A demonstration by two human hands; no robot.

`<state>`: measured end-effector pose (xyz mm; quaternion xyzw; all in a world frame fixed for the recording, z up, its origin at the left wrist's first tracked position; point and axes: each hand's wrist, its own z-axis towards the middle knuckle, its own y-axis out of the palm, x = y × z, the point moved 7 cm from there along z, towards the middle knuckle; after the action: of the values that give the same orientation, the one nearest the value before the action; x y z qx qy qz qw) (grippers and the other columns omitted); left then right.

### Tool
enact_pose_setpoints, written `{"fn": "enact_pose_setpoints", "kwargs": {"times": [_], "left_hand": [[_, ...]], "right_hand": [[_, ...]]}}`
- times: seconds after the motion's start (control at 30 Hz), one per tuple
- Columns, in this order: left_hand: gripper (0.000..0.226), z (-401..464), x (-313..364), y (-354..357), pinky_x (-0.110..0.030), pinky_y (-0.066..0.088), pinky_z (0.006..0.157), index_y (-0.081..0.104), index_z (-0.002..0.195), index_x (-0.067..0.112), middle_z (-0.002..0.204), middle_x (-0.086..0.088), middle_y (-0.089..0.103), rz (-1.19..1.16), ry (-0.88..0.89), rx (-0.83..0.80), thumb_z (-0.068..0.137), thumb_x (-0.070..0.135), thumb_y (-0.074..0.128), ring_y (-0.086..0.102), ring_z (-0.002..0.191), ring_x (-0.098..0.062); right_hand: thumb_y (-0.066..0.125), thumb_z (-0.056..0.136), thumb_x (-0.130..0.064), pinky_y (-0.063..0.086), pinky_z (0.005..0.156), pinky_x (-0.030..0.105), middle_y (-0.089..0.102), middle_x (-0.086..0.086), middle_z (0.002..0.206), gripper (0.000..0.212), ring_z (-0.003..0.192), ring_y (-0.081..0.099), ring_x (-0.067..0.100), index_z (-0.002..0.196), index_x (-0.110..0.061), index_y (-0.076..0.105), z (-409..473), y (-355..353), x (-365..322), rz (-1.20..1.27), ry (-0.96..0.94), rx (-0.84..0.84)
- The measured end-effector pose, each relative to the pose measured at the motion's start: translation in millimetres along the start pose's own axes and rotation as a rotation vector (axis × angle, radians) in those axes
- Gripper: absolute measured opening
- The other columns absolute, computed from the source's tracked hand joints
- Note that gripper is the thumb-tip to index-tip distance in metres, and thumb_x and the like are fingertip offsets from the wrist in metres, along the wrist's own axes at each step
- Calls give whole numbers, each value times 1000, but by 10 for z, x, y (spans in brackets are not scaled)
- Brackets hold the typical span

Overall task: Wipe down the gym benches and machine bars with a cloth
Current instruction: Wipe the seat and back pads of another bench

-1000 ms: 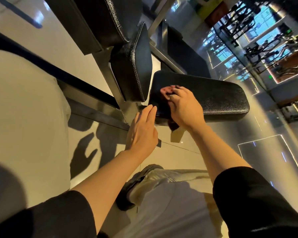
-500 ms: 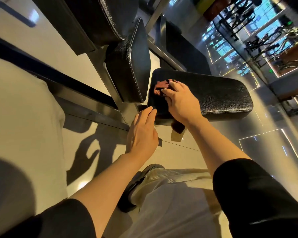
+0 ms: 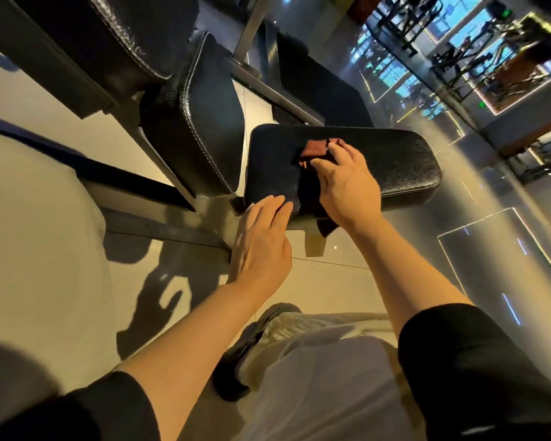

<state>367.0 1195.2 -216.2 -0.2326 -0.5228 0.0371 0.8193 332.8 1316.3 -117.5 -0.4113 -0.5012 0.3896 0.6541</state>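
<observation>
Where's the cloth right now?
In the head view the cloth lies on the flat black pad, near its middle, pressed under the right hand; a corner hangs off the pad's near edge.

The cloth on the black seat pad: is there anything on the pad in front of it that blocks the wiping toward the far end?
Nothing visible does. The right hand presses the cloth on the seat pad, and the pad's surface beyond it is bare. The left hand only touches the near edge.
</observation>
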Motion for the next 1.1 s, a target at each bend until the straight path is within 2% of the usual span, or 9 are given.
{"fn": "enact_pose_setpoints", "kwargs": {"times": [0.1,0.2,0.33,0.43,0.67,0.8,0.9,1.0,1.1], "left_hand": [[54,27,82,47,-49,40,107,54,132,3,134,-14,54,3,65,12,79,-7,65,45,130,-30],[54,56,115,70,-49,40,107,54,132,3,135,-14,54,10,84,-3,80,-5,67,44,131,-30],[56,103,170,81,-46,36,110,53,133,2,138,-16,52,38,90,-23,80,-3,68,41,135,-31],[55,130,194,93,-45,34,111,52,133,1,138,-15,52,33,106,-24,81,-2,67,39,136,-30],[60,189,260,230,-51,37,109,51,135,3,138,-15,51,56,151,-11,78,-1,71,41,133,-30],[61,228,379,301,-51,32,111,54,132,3,135,-16,54,61,160,20,75,-1,74,45,130,-33],[61,261,456,351,-46,24,112,54,132,4,135,-15,54,43,185,30,75,-2,74,46,130,-33],[59,275,488,382,-45,24,113,54,132,4,135,-14,54,25,210,46,75,-2,72,44,131,-30],[58,271,460,376,-46,25,114,54,131,4,135,-14,54,3,220,77,76,-3,69,41,131,-27]], "right_hand": [[54,97,-18,42,104,48,48,12,142,32,140,30,33,127,-13,63,-79,-140,405,45,139,109],[52,98,-22,45,102,46,53,10,135,29,134,37,32,123,-13,66,-105,-121,369,61,203,159],[51,99,-28,44,102,42,53,6,134,29,131,40,27,122,-17,65,-94,14,-95,124,-5,91],[59,95,-26,48,97,46,51,7,136,32,133,39,29,125,-19,63,-94,-8,-11,71,-65,36],[55,95,-16,52,90,50,58,16,128,24,126,45,39,111,-8,70,-267,-276,757,27,239,285],[62,91,-16,50,96,50,63,16,121,21,121,52,40,107,-8,72,-321,-173,383,39,52,282],[63,89,-19,52,90,46,63,15,122,24,120,54,39,110,-10,71,-342,-214,432,-23,-55,236],[63,89,-12,52,86,46,58,14,128,26,123,48,39,114,-10,69,-311,-326,928,-32,121,225],[51,95,-16,47,80,40,50,12,133,29,123,41,36,121,-14,65,-136,-354,1312,11,307,173]]}}
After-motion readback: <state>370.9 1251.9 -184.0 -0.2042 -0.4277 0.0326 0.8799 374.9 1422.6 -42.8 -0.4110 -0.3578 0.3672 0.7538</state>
